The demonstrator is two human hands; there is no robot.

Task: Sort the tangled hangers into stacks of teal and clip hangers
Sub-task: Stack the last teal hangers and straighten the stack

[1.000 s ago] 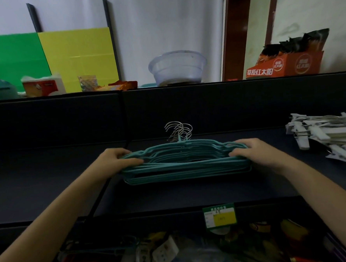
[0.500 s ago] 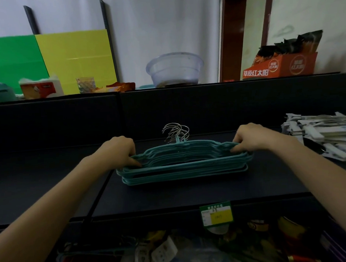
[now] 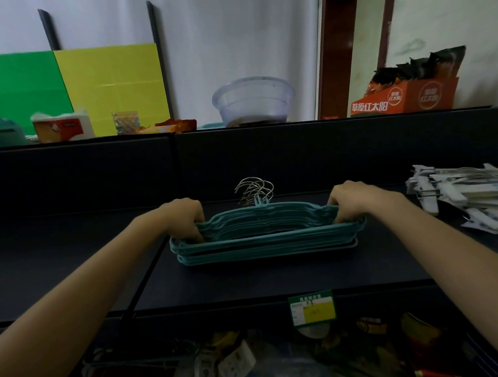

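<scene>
A stack of teal hangers [image 3: 267, 239] lies flat on the dark shelf [image 3: 276, 280], their metal hooks [image 3: 255, 189] bunched and pointing away from me. My left hand [image 3: 184, 218] grips the stack's left end, with its fingers curled down inside the frames. My right hand [image 3: 352, 198] grips the right end the same way. A pile of white clip hangers [image 3: 470, 196] lies at the right side of the shelf, apart from the teal stack.
A dark back panel [image 3: 240, 159] rises behind the shelf, with a clear plastic bowl [image 3: 252, 100], a tissue pack [image 3: 62, 127] and an orange carton [image 3: 405, 97] on top. A green and yellow price tag [image 3: 312, 308] hangs on the shelf's front edge. Cluttered goods fill the level below.
Both hands have shifted from lying over the ends of the teal stack to gripping it with fingers tucked inside. The stack has been drawn together and looks squarer.
</scene>
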